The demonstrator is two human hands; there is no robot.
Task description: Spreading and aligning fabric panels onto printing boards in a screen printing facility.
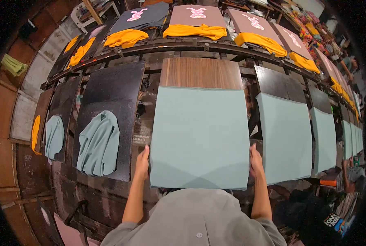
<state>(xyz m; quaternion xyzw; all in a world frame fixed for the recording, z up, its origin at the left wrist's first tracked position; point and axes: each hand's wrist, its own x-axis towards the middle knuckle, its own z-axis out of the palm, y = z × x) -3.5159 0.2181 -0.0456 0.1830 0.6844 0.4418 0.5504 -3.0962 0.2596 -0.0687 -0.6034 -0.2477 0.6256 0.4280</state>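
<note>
Straight in front of me a pale green fabric piece (200,135) lies smooth over a wood-grain board (201,73), whose far end shows bare. My left hand (142,162) grips the left side edge of the fabric near its front corner. At the opposite edge my right hand (256,160) holds the fabric in the same way. Some fingers of both hands are hidden beside the board. To the left, a bunched pale green garment (99,144) rests on a black board (112,80). Another pale green fabric (287,138) is spread flat on the board to my right.
A metal rail (183,45) runs across behind the boards. Beyond it, pink fabric panels (198,18) with printed rabbit shapes lie above folded yellow cloth (195,31). A person (353,176) is at the right, near more boards. Colourful textiles (312,30) are piled far right.
</note>
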